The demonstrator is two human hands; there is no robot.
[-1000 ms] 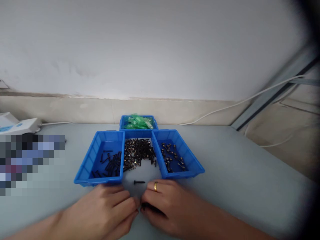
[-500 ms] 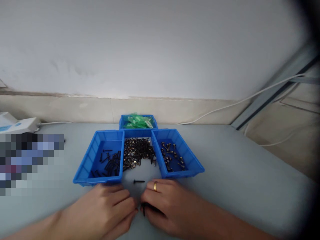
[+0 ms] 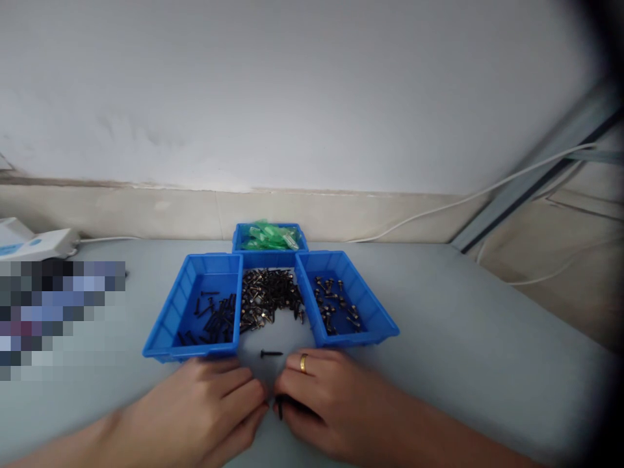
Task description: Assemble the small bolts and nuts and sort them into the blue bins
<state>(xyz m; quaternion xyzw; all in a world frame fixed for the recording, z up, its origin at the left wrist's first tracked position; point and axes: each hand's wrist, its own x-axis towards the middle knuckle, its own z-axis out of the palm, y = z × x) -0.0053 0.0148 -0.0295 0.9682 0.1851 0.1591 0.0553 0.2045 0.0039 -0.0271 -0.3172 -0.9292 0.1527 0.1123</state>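
My right hand [image 3: 331, 396], with a gold ring on one finger, is closed near the table's front. A black screw [image 3: 280, 409] pokes out between its thumb and fingers. Just left of it, my left hand [image 3: 212, 406] is closed too, its fingertips turned inward; whatever they hold is hidden. One black screw [image 3: 272, 354] lies loose on the table beyond the gap between the hands. Farther back is a mixed pile of screws [image 3: 273, 292], black and brassy. Black screws lie in the left blue tray [image 3: 168, 309], shiny hex-headed screws in the right blue tray [image 3: 373, 305].
A third blue tray [image 3: 270, 259] at the back holds green plastic packets [image 3: 268, 237]. A white device [image 3: 46, 244] stands at the far left by a blurred-out patch. A white cable [image 3: 429, 213] runs along the wall to a metal frame [image 3: 507, 195] at the right.
Both hands stay almost in place. The screw in my right hand tilts slightly and shows a little less below the fingers. Trays, pile and loose screw are unmoved.
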